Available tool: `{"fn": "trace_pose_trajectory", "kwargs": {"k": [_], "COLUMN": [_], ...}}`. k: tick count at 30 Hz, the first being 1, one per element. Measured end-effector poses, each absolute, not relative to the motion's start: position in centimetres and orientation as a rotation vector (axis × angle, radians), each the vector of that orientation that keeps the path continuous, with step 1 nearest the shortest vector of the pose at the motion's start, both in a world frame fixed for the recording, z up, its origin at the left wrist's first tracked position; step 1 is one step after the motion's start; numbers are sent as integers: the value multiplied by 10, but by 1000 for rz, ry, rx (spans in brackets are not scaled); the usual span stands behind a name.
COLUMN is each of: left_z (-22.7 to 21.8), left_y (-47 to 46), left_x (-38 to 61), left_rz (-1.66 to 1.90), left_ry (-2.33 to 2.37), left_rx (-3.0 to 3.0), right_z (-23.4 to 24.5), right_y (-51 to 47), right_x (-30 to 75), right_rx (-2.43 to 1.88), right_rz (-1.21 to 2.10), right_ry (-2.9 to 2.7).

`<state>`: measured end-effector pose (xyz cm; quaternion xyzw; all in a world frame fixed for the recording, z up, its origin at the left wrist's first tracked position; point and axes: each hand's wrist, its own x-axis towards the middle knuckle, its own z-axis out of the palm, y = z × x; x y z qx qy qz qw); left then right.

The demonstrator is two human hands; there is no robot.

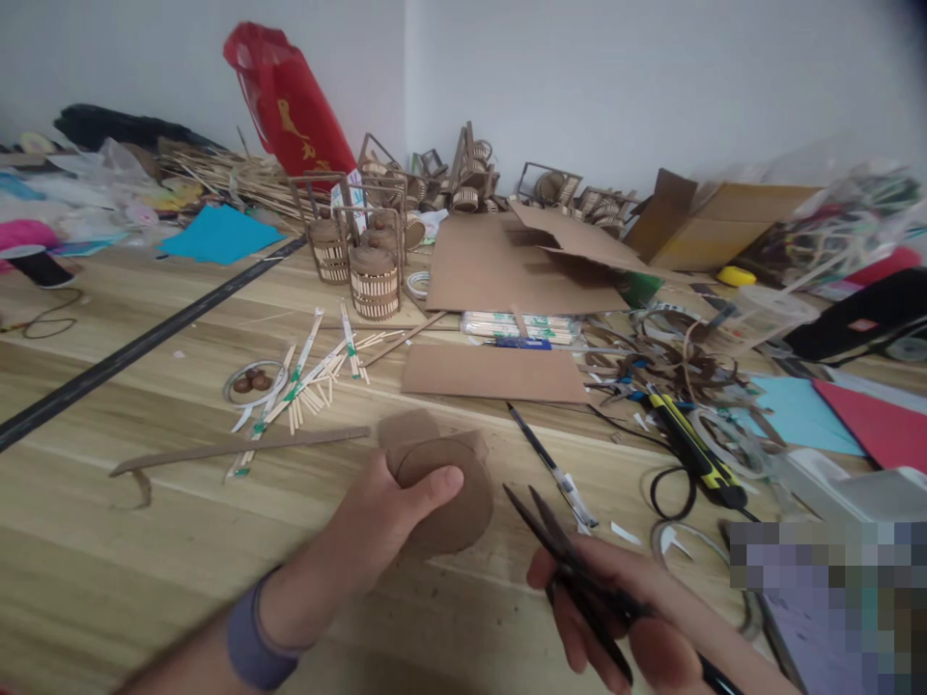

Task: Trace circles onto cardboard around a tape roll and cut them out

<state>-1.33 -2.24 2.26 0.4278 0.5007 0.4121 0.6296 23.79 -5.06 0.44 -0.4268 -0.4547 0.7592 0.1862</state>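
My left hand (391, 512) grips a round piece of brown cardboard (453, 516), thumb flat on top and fingers hidden beneath. A curved line runs near the disc's upper left edge, and squarish cardboard (409, 430) shows just behind it. In my right hand (615, 589) is a pair of black scissors (561, 545), blades slightly parted and pointing up and left toward the disc, not touching it. A pen (550, 463) lies on the table beyond the scissors. Left of the disc rests a long cardboard strip (246, 449).
Small lidded baskets (375, 285) with tall handles stand at the back. Cardboard sheets (492, 265), a cut cardboard panel (496, 374), scattered sticks (319, 381) and a tape roll holding brown balls (253, 381) lie ahead. To the right are a yellow-black tool (695, 454) and tangled brown strips (673, 357).
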Motion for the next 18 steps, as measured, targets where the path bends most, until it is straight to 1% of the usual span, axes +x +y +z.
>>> {"fn": "trace_pose_trajectory", "kwargs": {"k": [2, 8, 13, 18], "left_z": [22, 23, 27, 23], "left_y": [-23, -25, -30, -36], "left_x": [-13, -10, -6, -7], "left_rz": [925, 823, 706, 664], "left_ry": [1159, 1114, 980, 986], "left_rx": [981, 1011, 1040, 1102], "right_z": [3, 16, 25, 26], "right_y": [-52, -62, -69, -68], "right_x": [236, 230, 218, 213], "right_rx": [-1241, -1270, -1269, -1176], "right_rz": [2129, 1896, 1618, 1595], "right_ry": [-1368, -1574, -1653, -1708]}}
